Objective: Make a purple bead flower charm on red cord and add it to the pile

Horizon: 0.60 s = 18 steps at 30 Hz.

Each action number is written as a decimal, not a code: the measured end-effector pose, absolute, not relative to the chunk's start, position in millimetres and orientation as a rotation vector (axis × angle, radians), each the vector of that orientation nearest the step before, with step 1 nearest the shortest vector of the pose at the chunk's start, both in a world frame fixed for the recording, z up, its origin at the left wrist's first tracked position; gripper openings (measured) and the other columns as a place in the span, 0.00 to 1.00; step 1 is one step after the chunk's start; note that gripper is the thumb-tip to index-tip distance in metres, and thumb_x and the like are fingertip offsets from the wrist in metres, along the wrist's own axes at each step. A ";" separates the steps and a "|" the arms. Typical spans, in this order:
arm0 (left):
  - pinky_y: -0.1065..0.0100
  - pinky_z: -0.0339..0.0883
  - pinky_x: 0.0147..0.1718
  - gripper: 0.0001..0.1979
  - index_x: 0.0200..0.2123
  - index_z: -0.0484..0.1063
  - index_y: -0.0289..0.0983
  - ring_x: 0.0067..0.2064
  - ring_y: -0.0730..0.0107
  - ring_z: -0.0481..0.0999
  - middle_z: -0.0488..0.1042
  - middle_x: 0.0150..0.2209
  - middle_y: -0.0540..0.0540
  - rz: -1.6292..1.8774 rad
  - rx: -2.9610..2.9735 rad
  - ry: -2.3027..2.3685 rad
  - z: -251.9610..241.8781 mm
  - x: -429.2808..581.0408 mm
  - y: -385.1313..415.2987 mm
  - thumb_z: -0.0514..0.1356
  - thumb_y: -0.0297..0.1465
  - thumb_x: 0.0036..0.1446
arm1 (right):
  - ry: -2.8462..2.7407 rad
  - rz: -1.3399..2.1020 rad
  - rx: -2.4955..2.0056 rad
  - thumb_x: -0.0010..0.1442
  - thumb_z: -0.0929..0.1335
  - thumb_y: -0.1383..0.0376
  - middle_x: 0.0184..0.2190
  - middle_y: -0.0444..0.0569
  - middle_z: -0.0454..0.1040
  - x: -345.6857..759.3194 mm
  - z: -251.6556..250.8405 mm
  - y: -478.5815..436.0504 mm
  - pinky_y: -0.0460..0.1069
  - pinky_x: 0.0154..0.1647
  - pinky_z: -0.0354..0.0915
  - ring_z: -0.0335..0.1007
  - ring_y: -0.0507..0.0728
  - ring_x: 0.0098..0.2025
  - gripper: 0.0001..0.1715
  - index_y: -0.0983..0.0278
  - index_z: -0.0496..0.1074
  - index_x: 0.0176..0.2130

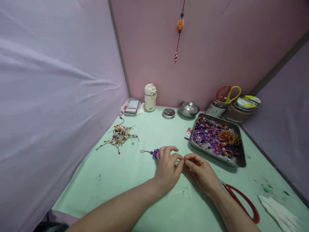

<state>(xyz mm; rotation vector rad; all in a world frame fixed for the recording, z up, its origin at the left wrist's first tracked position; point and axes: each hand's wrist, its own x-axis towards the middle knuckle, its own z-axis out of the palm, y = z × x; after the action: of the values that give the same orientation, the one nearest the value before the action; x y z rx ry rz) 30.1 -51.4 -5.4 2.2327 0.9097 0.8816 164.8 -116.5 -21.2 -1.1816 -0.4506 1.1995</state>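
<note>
A beaded string ornament lies under and beside my left hand (169, 166). Its purple bead cluster (155, 154) pokes out on the left, with a dark bead and a red cord loop (145, 151) beyond it. My left thumb and index finger pinch the thin cord near its other end, while the remaining fingers arch over the beads. Facing it, my right hand (200, 170) is closed in a pinch on the cord, its fingertips almost meeting the left ones. A dark red length of cord (188, 178) trails below the fingers. Exactly what sits between the fingertips is too small to see.
Right of my hands stands a metal tray (217, 155) of loose beads. Red-handled scissors (243, 199) lie beneath my right forearm. Finished beaded strings (121, 135) are heaped at left. Behind are a bottle (150, 98), a steel bowl (189, 109) and a small red-white box (188, 133).
</note>
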 end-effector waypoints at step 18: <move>0.56 0.58 0.51 0.05 0.33 0.74 0.41 0.51 0.61 0.63 0.70 0.47 0.46 0.881 2.272 0.914 -2.8 30.7 -50.8 0.58 0.29 0.59 | -0.481 1.159 -1.200 0.45 0.78 0.60 0.27 0.42 0.70 164.5 -16.8 -116.7 0.46 0.30 0.58 0.60 0.49 0.27 0.14 0.63 0.74 0.30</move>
<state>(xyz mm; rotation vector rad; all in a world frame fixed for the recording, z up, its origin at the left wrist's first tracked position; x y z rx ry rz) 30.7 -50.8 -2.8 2.2718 0.9140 0.8805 164.5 -116.7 -16.8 -1.1996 -0.4814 1.1586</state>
